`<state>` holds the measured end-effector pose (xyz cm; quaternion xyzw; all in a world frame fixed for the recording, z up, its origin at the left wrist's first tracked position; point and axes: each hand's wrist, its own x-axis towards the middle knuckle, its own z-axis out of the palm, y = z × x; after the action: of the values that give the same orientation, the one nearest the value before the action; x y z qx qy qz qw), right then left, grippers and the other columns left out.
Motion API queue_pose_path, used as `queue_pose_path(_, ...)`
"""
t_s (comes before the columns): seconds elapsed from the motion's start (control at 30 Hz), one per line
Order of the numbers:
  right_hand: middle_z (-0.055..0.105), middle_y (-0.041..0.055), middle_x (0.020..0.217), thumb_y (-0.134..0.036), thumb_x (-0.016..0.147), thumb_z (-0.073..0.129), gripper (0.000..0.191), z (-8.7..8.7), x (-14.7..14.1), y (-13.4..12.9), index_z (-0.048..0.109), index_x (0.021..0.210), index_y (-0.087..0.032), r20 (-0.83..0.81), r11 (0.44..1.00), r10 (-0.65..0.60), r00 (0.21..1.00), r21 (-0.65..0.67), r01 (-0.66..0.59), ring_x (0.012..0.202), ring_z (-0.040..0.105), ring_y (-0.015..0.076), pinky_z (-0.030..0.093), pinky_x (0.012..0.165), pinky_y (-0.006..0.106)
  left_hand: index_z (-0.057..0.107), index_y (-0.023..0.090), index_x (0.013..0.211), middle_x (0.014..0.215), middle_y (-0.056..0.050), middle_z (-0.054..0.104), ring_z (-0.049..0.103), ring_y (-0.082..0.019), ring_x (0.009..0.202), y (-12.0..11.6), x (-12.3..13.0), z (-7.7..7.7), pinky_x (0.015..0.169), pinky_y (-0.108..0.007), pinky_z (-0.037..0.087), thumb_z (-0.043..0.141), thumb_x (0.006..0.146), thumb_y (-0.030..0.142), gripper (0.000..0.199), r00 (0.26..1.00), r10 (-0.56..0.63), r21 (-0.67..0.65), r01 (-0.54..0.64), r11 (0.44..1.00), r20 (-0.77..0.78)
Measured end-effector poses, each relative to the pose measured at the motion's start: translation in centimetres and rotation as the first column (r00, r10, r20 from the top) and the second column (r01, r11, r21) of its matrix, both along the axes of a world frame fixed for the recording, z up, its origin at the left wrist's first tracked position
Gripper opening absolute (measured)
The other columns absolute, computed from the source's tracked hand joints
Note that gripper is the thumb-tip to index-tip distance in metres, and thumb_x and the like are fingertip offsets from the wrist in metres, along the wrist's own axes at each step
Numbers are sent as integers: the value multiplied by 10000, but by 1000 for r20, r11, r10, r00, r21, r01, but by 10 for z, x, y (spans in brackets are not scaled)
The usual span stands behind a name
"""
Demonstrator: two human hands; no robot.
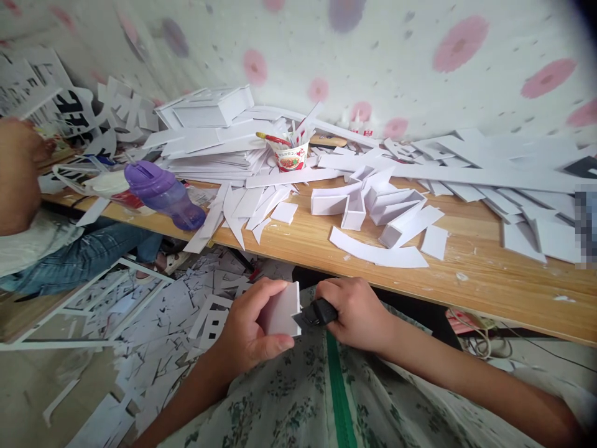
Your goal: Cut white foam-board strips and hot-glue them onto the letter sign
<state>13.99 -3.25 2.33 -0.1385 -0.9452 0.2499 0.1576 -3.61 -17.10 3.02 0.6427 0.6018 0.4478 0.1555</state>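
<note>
Between the thumb and fingers of my left hand (249, 326) is a small white foam board piece (282, 311), held upright above my lap. My right hand (357, 314) is wrapped round a black utility knife (321, 313). The knife's dark blade reaches the right edge of the board; whether it bites into the edge I cannot tell. Beyond my hands, on the wooden table (303, 249), lie a curved white strip (377, 249), a small white square (435, 241) and several folded white board shapes (354, 208).
A purple bottle (165, 196) leans near the table's front edge at left. Behind stand a paper cup (291, 155) with tools and a stack of white boards (214, 155). Another person's arm (18, 168) is at far left. White scraps (163, 311) cover the floor.
</note>
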Motion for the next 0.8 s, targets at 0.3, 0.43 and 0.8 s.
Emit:
queue_pose_path(0.3, 590, -4, 645, -105, 598, 491, 159, -4, -2, 2, 463, 711, -213, -39, 1000, -23, 999, -16, 23, 551, 504, 135, 281, 519, 237, 519, 261, 1196, 1022, -32, 626, 604, -194, 863, -1, 0, 1, 744, -280, 466, 554, 787, 657, 570, 999, -24, -45, 25, 999, 24)
queue_pose_path(0.43, 593, -3, 650, -102, 598, 493, 163, -2, -3, -1, 464, 715, -212, -37, 1000, -19, 999, -25, 18, 553, 500, 134, 282, 516, 234, 504, 277, 1205, 1030, -24, 623, 603, -195, 876, 0, 1, 0, 743, -277, 466, 548, 786, 667, 574, 998, -48, -38, 50, 998, 47)
queue_pose_path(0.8, 581, 0, 642, -111, 626, 500, 144, -9, -7, -1, 431, 692, -218, -8, 997, -75, 997, -27, 75, 560, 489, 138, 267, 522, 236, 509, 266, 1206, 1056, -42, 612, 594, -210, 904, -6, -1, -3, 760, -289, 458, 551, 787, 663, 579, 1000, -21, -54, 21, 998, 0)
